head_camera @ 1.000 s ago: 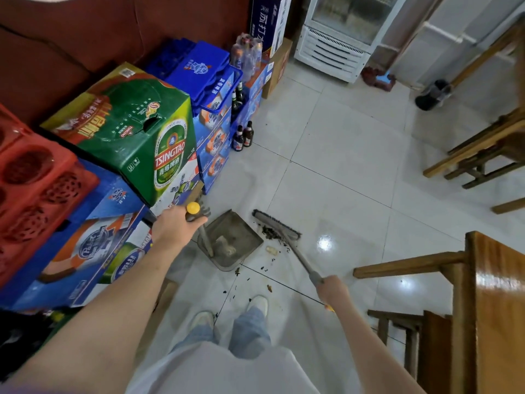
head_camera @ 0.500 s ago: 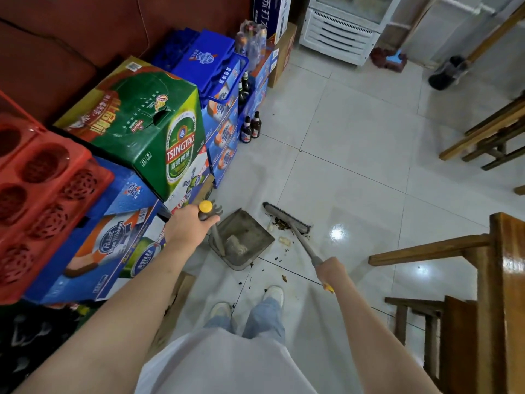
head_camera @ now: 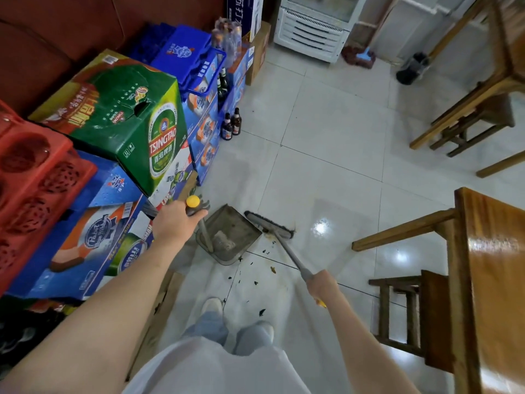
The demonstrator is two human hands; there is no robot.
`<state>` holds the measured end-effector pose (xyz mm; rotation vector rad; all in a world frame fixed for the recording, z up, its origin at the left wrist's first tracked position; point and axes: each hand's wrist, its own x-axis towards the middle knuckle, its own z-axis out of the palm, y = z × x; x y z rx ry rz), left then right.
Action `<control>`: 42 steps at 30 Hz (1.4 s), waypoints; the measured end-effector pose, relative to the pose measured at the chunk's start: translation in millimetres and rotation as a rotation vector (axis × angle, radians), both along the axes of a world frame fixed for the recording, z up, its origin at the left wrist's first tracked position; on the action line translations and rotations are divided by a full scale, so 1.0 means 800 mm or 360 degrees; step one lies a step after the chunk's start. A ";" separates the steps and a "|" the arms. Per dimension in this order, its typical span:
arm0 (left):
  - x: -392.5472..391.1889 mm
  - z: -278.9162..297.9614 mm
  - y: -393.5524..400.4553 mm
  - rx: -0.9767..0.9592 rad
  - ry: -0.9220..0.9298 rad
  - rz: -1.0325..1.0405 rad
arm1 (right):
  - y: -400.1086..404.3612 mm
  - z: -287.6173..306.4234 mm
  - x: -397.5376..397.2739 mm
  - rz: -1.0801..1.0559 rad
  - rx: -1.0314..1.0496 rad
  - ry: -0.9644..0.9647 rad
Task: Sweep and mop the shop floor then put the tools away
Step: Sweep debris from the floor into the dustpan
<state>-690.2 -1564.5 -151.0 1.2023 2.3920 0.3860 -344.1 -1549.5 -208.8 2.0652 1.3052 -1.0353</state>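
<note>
My left hand (head_camera: 173,224) grips the yellow-capped upright handle of a grey dustpan (head_camera: 231,234) that rests on the white tiled floor (head_camera: 326,172). The pan holds a little grey dirt. My right hand (head_camera: 321,285) grips the metal shaft of a broom (head_camera: 268,221). Its dark brush head lies on the floor right at the pan's open right edge. Small dark scraps of debris (head_camera: 255,268) are scattered on the tiles between the pan and my shoes.
Stacked beer cartons (head_camera: 136,120) and red crates (head_camera: 31,177) line the left side. Two brown bottles (head_camera: 231,123) stand on the floor beside them. Wooden tables (head_camera: 488,251) and stools (head_camera: 406,311) crowd the right. A white cooler (head_camera: 312,27) and a black bin (head_camera: 412,68) stand at the back.
The broom head has swept left against the dustpan's edge, and the dirt pile beside it is mostly gone from the tile. My view has shifted slightly forward.
</note>
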 end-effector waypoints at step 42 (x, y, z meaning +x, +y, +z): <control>0.097 0.037 -0.185 -0.0011 0.0079 0.0136 | -0.123 0.023 0.087 0.0177 -0.0007 0.0134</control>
